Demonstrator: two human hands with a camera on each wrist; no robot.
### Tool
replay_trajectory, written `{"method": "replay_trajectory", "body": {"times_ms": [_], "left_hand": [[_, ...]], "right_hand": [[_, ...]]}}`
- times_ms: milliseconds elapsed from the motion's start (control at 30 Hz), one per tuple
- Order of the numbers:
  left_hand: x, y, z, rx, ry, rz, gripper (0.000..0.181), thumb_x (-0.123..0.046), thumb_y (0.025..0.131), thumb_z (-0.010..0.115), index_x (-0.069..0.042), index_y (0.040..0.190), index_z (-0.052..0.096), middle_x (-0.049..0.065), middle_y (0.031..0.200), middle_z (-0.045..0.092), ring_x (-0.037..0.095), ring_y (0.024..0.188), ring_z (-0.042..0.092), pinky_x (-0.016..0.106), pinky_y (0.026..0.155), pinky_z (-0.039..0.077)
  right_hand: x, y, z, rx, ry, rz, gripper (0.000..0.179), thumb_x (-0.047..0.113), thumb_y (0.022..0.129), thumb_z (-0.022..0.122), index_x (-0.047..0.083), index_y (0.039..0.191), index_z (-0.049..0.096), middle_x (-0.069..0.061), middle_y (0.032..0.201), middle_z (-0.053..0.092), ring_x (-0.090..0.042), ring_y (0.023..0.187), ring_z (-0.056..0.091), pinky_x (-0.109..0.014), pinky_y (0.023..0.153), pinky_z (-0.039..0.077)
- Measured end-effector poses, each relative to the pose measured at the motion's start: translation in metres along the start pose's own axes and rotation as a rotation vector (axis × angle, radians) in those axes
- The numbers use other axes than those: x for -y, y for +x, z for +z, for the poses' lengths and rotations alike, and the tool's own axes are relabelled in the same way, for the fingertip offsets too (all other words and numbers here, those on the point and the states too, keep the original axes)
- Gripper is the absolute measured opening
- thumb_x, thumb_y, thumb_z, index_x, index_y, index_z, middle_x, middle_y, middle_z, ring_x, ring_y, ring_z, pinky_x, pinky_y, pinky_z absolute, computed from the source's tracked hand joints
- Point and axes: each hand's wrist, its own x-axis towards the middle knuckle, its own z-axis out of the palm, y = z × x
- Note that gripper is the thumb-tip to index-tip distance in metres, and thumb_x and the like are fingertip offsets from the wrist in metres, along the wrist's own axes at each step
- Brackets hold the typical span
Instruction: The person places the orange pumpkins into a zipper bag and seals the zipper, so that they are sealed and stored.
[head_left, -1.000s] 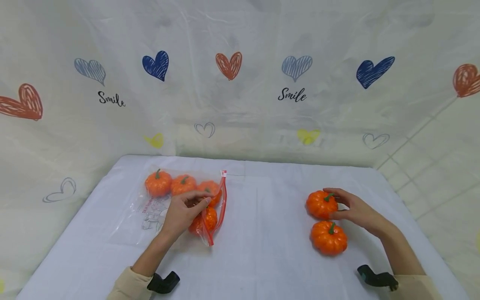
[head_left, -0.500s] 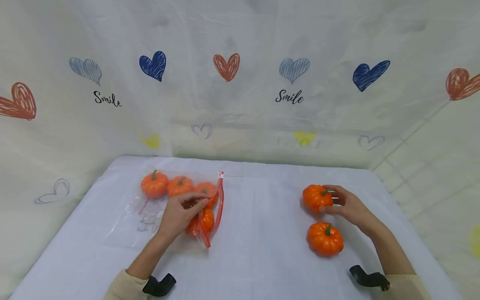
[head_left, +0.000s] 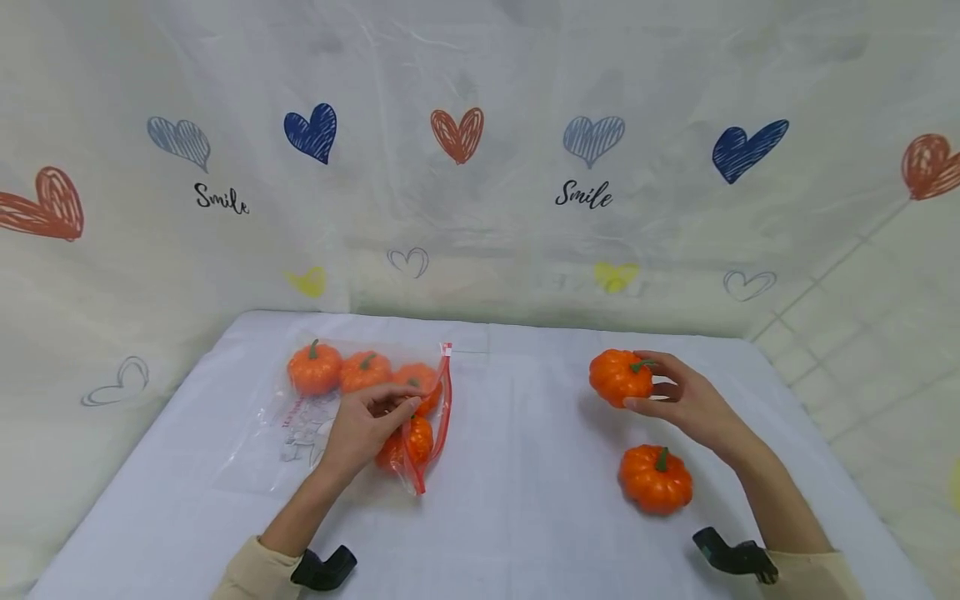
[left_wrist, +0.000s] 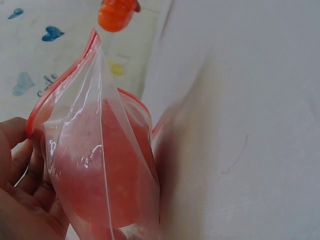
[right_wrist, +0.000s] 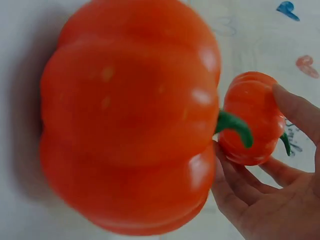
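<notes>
My left hand (head_left: 367, 427) pinches the red zip edge of a clear zip bag (head_left: 247, 454), holding its mouth partly raised. Inside the bag lie several small orange pumpkins with green stems, one of them a pumpkin (head_left: 313, 368) at the far left corner. In the left wrist view the bag's red zip (left_wrist: 60, 80) meets the thumb and fingertips. My right hand (head_left: 693, 406) grips another pumpkin (head_left: 617, 377) between thumb and fingers, lifted off the table. Nearer to me a loose pumpkin (head_left: 656, 479) rests on the table; it looms large in the right wrist view.
A white cloth covers the table (head_left: 517, 517). Behind it hangs a pale sheet (head_left: 480, 67) printed with hearts and the word Smile. Dark wrist mounts (head_left: 324, 568) sit on both sleeves.
My right hand has raised its pumpkin off the table and carried it up and to the left, away from the loose one. The left hand stays on the bag's edge.
</notes>
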Motion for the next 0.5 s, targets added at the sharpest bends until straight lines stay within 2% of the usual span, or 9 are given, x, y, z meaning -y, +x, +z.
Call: {"method": "replay_trajectory", "body": {"times_ms": [300,500], "left_hand": [[-0.001,0.000,0.001,0.001,0.011,-0.004,0.017,-0.028,0.096,0.076,-0.022,0.111,0.080,0.006,0.091,0.075,0.016,0.079,0.063,0.021,0.069,0.054],[-0.001,0.000,0.001,-0.005,0.014,-0.003,0.020,-0.029,0.096,0.076,-0.018,0.112,0.080,0.008,0.091,0.074,0.015,0.079,0.062,0.020,0.069,0.054]], "right_hand": [[0.021,-0.003,0.006,-0.007,-0.012,-0.059,0.078,0.037,0.095,0.077,0.017,0.159,0.037,-0.020,0.149,0.050,-0.039,0.124,0.062,-0.042,0.094,0.062],[0.030,-0.002,0.011,-0.006,0.016,-0.070,0.077,0.037,0.094,0.078,0.018,0.158,0.038,-0.018,0.149,0.051,-0.037,0.124,0.063,-0.041,0.095,0.062]]}}
